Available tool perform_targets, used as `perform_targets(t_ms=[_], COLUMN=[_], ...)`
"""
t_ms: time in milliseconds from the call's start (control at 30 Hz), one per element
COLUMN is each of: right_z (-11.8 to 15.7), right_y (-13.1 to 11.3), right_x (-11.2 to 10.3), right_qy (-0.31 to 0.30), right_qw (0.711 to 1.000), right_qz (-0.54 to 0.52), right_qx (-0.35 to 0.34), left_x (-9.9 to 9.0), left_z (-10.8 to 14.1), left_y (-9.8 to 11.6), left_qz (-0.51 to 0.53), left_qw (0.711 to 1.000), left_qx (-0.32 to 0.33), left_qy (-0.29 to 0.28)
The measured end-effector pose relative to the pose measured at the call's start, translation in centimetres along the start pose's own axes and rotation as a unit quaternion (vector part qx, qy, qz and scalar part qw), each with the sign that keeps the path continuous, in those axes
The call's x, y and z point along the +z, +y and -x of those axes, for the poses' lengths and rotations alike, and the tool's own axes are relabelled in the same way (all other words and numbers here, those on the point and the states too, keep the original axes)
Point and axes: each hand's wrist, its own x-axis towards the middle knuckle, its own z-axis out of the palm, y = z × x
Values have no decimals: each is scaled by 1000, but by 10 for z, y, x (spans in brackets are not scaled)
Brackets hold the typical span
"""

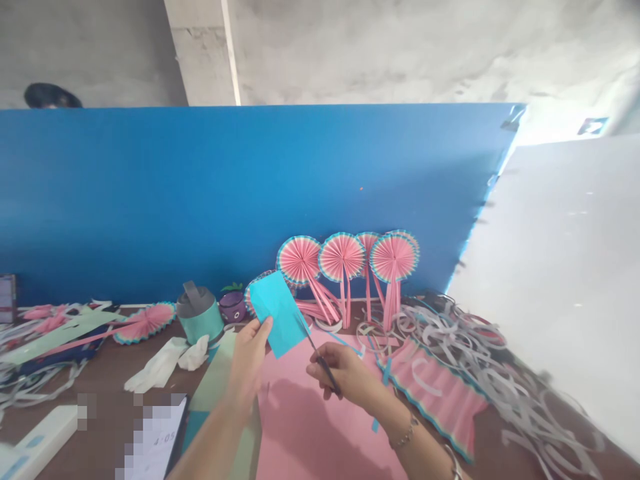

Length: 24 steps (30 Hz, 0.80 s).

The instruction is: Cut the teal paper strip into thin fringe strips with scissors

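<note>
My left hand (253,353) pinches the lower left edge of a blue sheet of paper (280,312), which is held up above the table. In my right hand (340,372) is a pair of dark-handled scissors (325,370). Their blades reach up to the sheet's right edge; whether they are parted I cannot tell. Beneath both hands lies a large pink paper sheet (310,427). A pleated pink strip with blue edges (435,393) is to the right of my right hand. Round pink paper fans (343,259) with hanging strips lean against the blue partition behind.
Loose white paper strips (465,360) pile up at the right. At the left are a teal cup (200,317), a purple pot (233,307), crumpled tissue (165,363), a phone (160,433) and another pink fan (147,323). A blue partition (225,187) bounds the back; a person's head (53,95) shows above it.
</note>
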Motion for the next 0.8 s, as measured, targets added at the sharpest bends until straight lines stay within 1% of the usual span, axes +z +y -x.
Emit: perform_targets(t_ms=[200,267,433,533,600,700,800], right_z=[5,5,6,7,8,7,6], right_y=[-9,-12,-17,-17,-17,-17,-15], right_x=[1,1,2,3,3,4,3], right_qy=[13,22,37,45,46,51,57], right_qw=[1000,999,999,999,999,998,998], right_qz=[-12,-22,-25,-19,-20,-26,-26], right_qx=[15,18,23,22,16,16,23], left_x=[2,2,-2,-5,-5,-5,-3], left_z=[5,5,-6,-12,-13,-10,-5], left_y=[7,7,-8,-18,-20,-16,-7], left_qz=[25,33,58,76,69,54,48], left_qw=[1000,999,998,996,997,998,998], left_qx=[-8,-7,-21,-14,-9,-13,-15], left_qy=[1,-3,-24,-40,-44,-40,-25])
